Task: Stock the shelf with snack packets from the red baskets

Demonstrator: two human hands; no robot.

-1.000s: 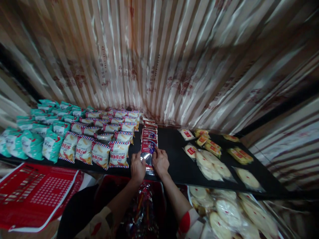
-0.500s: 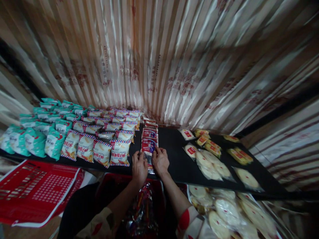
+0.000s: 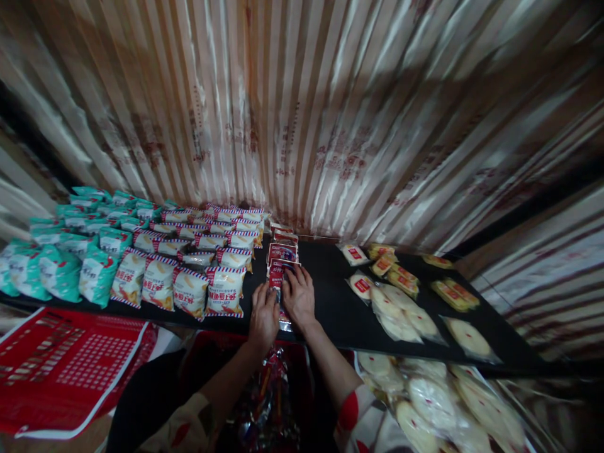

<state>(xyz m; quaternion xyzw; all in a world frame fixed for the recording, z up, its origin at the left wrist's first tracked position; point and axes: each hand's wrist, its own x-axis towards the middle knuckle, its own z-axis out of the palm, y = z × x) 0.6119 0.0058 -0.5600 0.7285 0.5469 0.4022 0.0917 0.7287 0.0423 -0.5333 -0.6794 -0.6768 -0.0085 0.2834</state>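
A column of red snack packets runs from the back of the black shelf to its front edge, each overlapping its neighbour. My right hand lies over the front packets, fingers stretched forward and touching the red wrapper. On the left edge of the front packet rests my left hand, fingers extended and slightly bent. Much of that packet is hidden under both hands; its silvery end shows between my wrists. Left of my hands stand white-and-red chip bags in rows.
Teal bags fill the shelf's left end. Flat round packs and yellow packs lie right. Below are a red basket, a dark container with shiny red packets, and more round packs. A striped curtain hangs behind.
My right hand has slid forward and left over the front packets, covering more of them. My left hand stays at the packet's left edge. The view has shifted slightly.
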